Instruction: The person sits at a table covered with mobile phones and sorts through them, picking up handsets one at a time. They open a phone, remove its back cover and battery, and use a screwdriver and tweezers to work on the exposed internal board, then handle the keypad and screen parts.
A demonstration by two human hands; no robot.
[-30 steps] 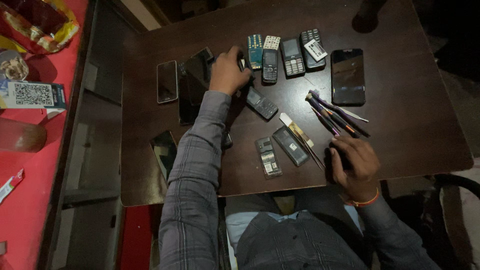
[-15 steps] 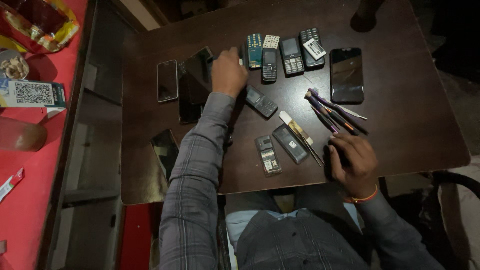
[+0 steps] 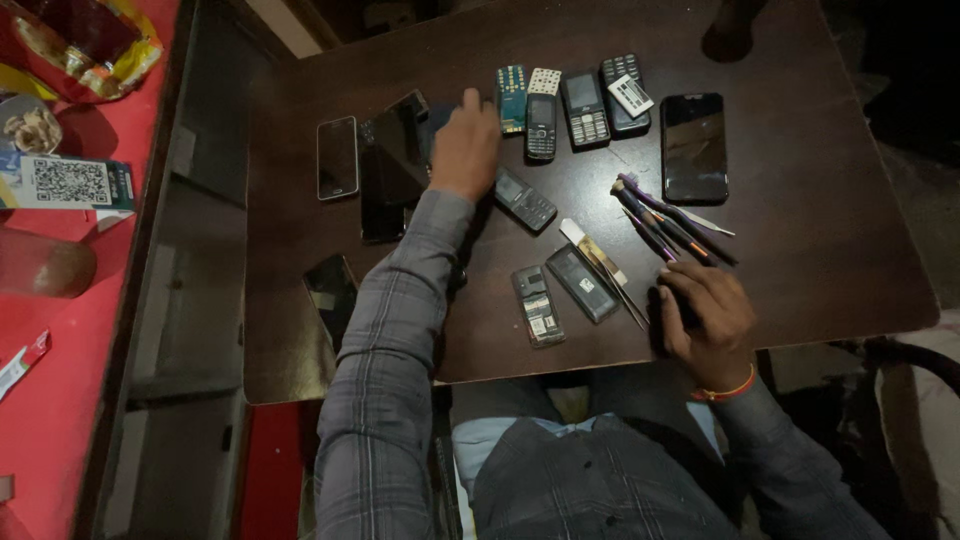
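Observation:
My left hand (image 3: 465,145) reaches across the dark wooden table (image 3: 820,230), fingers curled down at the edge of a stack of black smartphones (image 3: 392,165). What it grips, if anything, is hidden under the hand. A small keypad phone (image 3: 524,198) lies just right of my wrist. My right hand (image 3: 705,320) rests near the table's front edge, closed around a small dark phone (image 3: 662,318). Several thin purple and dark tools (image 3: 665,222) lie just beyond it.
A row of keypad phones (image 3: 560,100) and a large black smartphone (image 3: 693,147) lie at the back. Two opened phone bodies (image 3: 560,295) sit in front. Other smartphones lie at the left (image 3: 337,157) and front left (image 3: 330,290). A red counter (image 3: 50,400) stands left.
My left hand has shifted only slightly over the black smartphones. My right hand stays on the small dark phone in the same place.

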